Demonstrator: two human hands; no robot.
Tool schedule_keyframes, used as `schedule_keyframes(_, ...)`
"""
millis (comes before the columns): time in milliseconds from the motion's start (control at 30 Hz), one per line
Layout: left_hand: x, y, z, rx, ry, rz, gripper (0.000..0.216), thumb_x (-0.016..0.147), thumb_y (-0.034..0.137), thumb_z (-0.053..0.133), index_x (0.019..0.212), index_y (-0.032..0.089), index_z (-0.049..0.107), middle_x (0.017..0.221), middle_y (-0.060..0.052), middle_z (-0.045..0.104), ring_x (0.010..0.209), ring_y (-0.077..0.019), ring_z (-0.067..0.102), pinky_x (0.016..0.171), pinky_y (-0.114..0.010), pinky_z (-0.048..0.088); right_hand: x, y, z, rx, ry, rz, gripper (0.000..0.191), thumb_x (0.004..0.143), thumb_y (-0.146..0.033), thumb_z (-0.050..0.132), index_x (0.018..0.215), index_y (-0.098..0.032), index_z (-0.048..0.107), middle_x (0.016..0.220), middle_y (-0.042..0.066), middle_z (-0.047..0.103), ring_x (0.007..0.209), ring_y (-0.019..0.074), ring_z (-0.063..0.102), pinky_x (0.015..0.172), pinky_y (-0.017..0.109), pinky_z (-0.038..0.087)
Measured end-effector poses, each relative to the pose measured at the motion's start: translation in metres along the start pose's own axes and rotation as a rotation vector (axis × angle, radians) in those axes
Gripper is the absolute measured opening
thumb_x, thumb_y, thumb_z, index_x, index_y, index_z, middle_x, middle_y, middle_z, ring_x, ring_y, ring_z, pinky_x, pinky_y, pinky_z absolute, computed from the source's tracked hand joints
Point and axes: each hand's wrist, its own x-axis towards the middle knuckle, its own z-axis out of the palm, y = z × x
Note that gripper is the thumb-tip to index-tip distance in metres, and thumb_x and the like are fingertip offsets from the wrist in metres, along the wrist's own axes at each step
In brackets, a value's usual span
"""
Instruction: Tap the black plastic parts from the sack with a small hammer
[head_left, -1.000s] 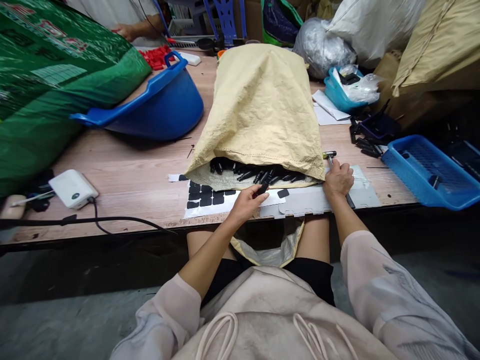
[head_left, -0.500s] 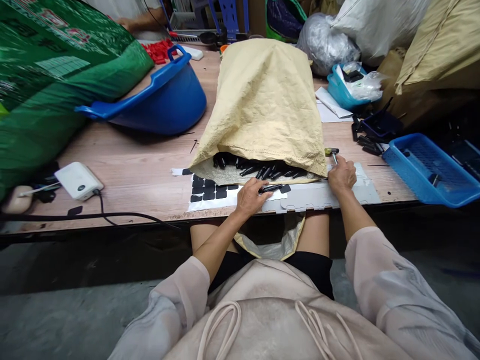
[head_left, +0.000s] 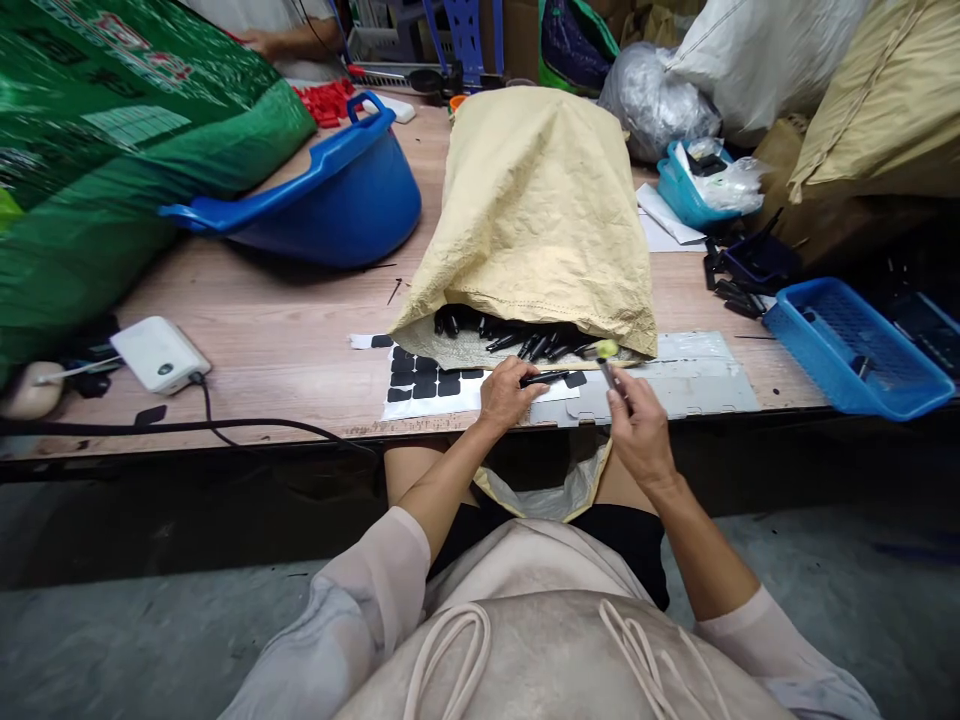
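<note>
My left hand [head_left: 504, 393] is closed on a slim black pen-like piece [head_left: 546, 378], held at the table's front edge. My right hand [head_left: 643, 425] is wrapped round the handle of a small hammer [head_left: 606, 352]. Its yellowish head is up near the sack's mouth, to the right of the black piece, and looks slightly blurred. Behind both hands a tan woven sack [head_left: 551, 220] lies with its mouth towards me. Several similar black pieces [head_left: 536, 342] show inside. Left of my left hand, a white sheet [head_left: 405, 408] carries rows of black rounded-square stickers [head_left: 424, 378].
A blue tub [head_left: 330, 215] and a green bag [head_left: 150, 170] stand on the left, near a white adapter box [head_left: 161, 355] with a cable. On the right are a blue basket [head_left: 862, 350] and a turquoise basket [head_left: 694, 200]. Another person's arm [head_left: 296, 42] shows at the back.
My right hand has picked the hammer up from beside the sack's right corner and swung left towards the black piece. My left hand keeps its hold on the piece.
</note>
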Motion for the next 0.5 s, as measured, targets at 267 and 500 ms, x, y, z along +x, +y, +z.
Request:
schedule_keyframes(267,-0.001,0.006,0.002,-0.028,0.005,-0.024,0.012,0.08,0.023,0.084,0.09,0.025,0.076,0.096,-0.001,0.066,0.095,-0.0214,0.063,0.084,-0.032,0.048,-0.008,-0.028,0.035,-0.079,-0.092,-0.049,0.048,0.106,-0.026,0.04,0.149,-0.024,0.061,0.107,0.01,0.068,0.096,0.0219,0.067,0.088,0.032,0.056)
schedule_keyframes(500,-0.003,0.009,0.003,-0.016,0.034,-0.038,0.01,0.081,0.022,0.083,0.085,0.025,0.074,0.093,-0.001,0.064,0.095,-0.0214,0.062,0.086,-0.033,0.048,-0.007,-0.03,0.044,-0.22,-0.141,-0.038,0.049,0.104,-0.022,0.04,0.145,-0.028,0.065,0.099,0.009,0.066,0.084,0.0202,0.065,0.069,0.027,0.054)
